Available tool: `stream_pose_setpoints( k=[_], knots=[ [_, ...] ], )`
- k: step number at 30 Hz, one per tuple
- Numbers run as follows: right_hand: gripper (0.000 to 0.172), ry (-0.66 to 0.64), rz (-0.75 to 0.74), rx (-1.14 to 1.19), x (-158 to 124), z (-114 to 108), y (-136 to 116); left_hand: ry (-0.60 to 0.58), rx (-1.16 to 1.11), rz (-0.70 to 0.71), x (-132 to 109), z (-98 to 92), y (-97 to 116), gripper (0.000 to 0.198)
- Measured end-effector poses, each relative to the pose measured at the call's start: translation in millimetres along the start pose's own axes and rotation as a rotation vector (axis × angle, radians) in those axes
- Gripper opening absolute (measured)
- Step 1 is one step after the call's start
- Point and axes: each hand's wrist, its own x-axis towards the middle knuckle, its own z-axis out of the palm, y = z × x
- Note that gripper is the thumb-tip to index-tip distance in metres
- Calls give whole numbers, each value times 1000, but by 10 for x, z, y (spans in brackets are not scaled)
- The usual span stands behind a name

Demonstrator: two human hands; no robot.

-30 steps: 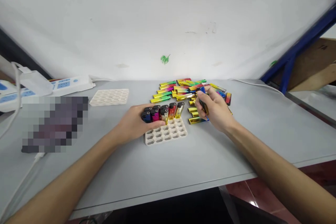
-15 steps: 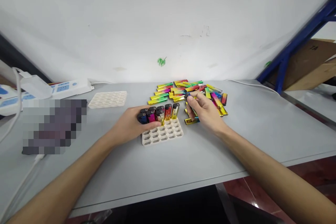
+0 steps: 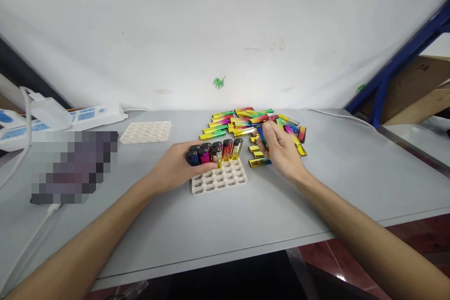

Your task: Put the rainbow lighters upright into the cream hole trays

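Several lighters with black tops (image 3: 206,153) stand upright in the back rows of a cream tray (image 3: 218,185) with oval holes. My left hand (image 3: 172,166) is closed round the left part of this group, its thumb across the front and its other fingers hidden behind. To the right, my right hand (image 3: 281,147) is closed on a blue lighter (image 3: 260,133), mostly covered by the fingers. Around and behind that hand lies a loose pile of shiny multicoloured lighters (image 3: 242,124) on the grey table.
A second cream tray (image 3: 146,132) lies at the back left. Beside it are a white power strip (image 3: 100,115) with cables and a pixelated dark object (image 3: 73,164). The white wall (image 3: 176,47) closes off the back. A blue frame (image 3: 379,98) and cardboard boxes (image 3: 415,89) stand at right.
My right hand has turned and shifted slightly right with the lighter, whose black top no longer shows clearly. My left hand keeps its place at the tray.
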Motion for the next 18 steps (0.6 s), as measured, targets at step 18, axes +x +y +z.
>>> stream_pose_setpoints(
  k=[18],
  knots=[
    [54,9,356,261,47,-5,-23,4,5,-5,0,-11,8,29]
  ],
)
